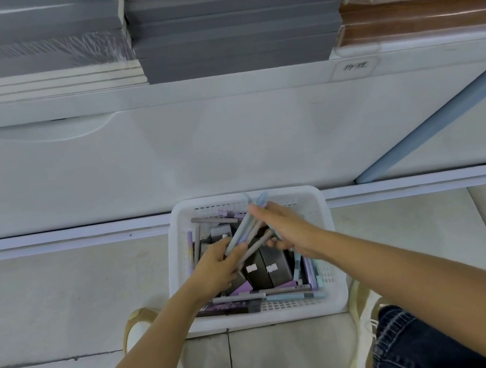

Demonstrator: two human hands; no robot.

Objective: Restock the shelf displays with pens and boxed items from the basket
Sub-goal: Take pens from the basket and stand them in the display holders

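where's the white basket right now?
Head view, lower centre: the white basket sits on the floor against the shelf unit's base, between the person's left shoe and right shoe, under the left hand and right hand gripping pens.

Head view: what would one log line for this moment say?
stage: gathering pens | left hand: grips pens | right hand: grips pens | basket: on floor, holds pens, boxes
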